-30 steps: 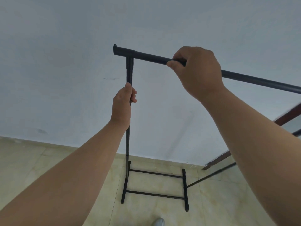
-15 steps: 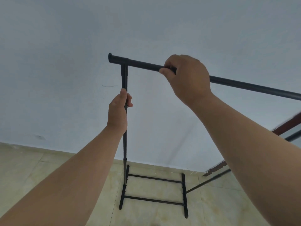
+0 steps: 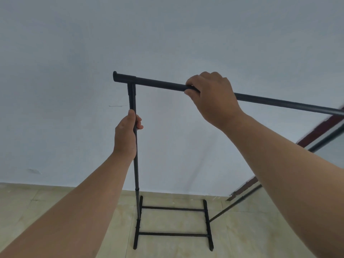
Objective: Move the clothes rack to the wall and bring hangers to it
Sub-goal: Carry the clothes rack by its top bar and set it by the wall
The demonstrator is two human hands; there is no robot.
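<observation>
The black clothes rack (image 3: 134, 164) stands on the tiled floor (image 3: 46, 211) just short of the pale wall (image 3: 167, 34), its ladder-like base (image 3: 173, 222) lying flat near the skirting line and its top rail (image 3: 158, 83) running off to the right edge of view. The step in hand looks like the first one, setting the rack against the wall; no hangers show anywhere, so fetching them is not yet begun. The left hand (image 3: 125, 135) is clenched round the upright pole, below the T-joint (image 3: 131, 88) and well above the base, thumb lying up along the tube, forearm stretched forward and up. The right hand (image 3: 212, 97) grasps the top rail from above, to the right of that joint, knuckles toward the camera, fingers curled over the bar, wrist bent down. Next, I judge, the rack needs a last nudge or lowering until its base sits square to the wall, then both grips can let go.
</observation>
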